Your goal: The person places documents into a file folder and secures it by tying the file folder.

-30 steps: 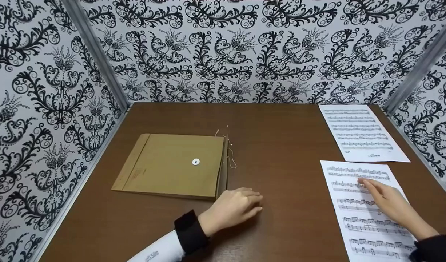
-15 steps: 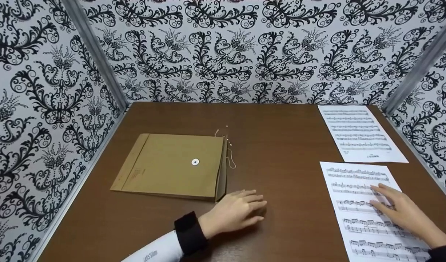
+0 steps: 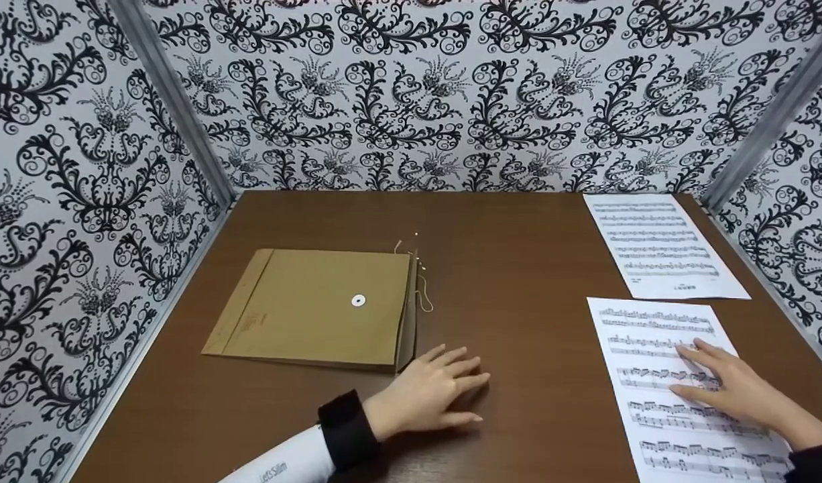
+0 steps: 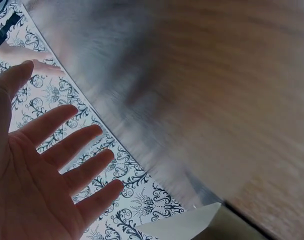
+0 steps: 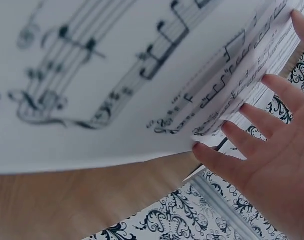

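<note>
My left hand is over the brown table just off the near right corner of a kraft document envelope; its fingers are spread and hold nothing. The envelope lies flat, with a white button on top and a loose string at its gaping right end. On the right, my right hand rests on a sheet of printed music, fingers apart. In the right wrist view its fingertips meet the printed side of the page. Behind that sheet lies a second music sheet.
The brown table is boxed in by black-and-white patterned walls at the back and both sides. Grey corner posts stand at the back corners.
Both hands have spread their fingers. The right hand's fingers, earlier closer together over the sheet, now lie apart on it and a little lower down the page. The envelope stays put.
</note>
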{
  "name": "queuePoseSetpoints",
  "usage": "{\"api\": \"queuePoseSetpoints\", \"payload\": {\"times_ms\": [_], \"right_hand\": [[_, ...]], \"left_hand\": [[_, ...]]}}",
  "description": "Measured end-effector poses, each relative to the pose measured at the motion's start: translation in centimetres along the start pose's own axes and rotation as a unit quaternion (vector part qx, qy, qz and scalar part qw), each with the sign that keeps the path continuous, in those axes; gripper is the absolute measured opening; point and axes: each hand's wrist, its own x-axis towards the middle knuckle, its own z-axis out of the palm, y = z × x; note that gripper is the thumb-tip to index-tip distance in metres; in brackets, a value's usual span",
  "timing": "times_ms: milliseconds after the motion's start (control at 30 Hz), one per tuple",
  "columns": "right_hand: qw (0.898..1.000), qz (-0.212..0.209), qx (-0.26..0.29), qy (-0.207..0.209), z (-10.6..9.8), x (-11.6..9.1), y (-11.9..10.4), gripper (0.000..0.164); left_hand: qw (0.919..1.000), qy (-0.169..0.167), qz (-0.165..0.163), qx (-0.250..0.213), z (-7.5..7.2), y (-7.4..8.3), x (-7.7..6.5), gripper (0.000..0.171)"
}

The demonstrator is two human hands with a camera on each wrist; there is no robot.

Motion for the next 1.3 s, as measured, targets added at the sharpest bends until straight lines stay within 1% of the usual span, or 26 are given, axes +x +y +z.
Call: {"api": "queuePoseSetpoints", "payload": {"times_ms": [133,300,400,567,767,1067,1300], "right_hand": [[1.000,-0.012,-0.019,-0.011,0.0,0.0,-0.3,0.079],[0.998,-0.026,-0.045,-0.022,0.1,0.2,-1.0,0.083],[0.998,-0.023,-0.051,-0.033,0.2,0.3,-1.6,0.086],[0.996,-0.012,-0.064,-0.056,0.1,0.6,-2.7,0.090],[0.996,-0.015,-0.063,-0.066,0.5,0.9,-4.2,0.094],[0.994,-0.024,-0.071,-0.075,1.2,1.8,-6.9,0.095],[0.994,-0.027,-0.068,-0.084,1.7,2.4,-8.7,0.098]], "left_hand": [[0.9998,-0.012,-0.013,-0.004,0.0,-0.1,-0.1,0.065],[0.9987,-0.039,-0.029,-0.014,-0.1,-0.3,-0.2,0.069],[0.9978,-0.050,-0.038,-0.021,-0.2,-0.4,-0.3,0.073],[0.9970,-0.058,-0.045,-0.024,-0.4,-0.5,-0.5,0.078],[0.9950,-0.078,-0.057,-0.025,-0.5,-0.8,-0.5,0.086],[0.9908,-0.113,-0.075,-0.014,-0.8,-0.8,-0.3,0.097],[0.9888,-0.122,-0.084,-0.016,-1.0,-0.9,-0.1,0.100]]}}
